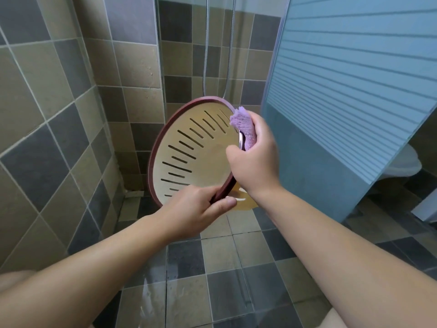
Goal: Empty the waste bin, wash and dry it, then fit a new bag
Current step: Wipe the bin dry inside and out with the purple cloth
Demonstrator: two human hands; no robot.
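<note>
Tiled bathroom all round, with grey and tan squares on the left wall (47, 102) and the same mix on the floor (212, 268), which looks wet and shiny in patches. Two shower hoses (206, 55) hang down the back wall in the corner.

Middle of the shot is the waste bin (189, 152), held up off the floor and tipped so its open mouth faces the camera. It's beige inside with rows of slots in the wall and a dark red rim (the far side of the body peeks out below the wrist as a translucent amber bit). The left hand (196, 211) grips the lower rim, fingers curled over the edge and thumb pressed along the outside.

Further right, the right hand (254, 157) is clenched round a purple cloth (243, 129), which is bunched up and touching the upper right part of the rim. Something small and shiny shows beside the cloth, can't tell what it is.

On the right stands a frosted blue striped screen (354, 91), and past its edge a white toilet (404, 164) pokes out.
</note>
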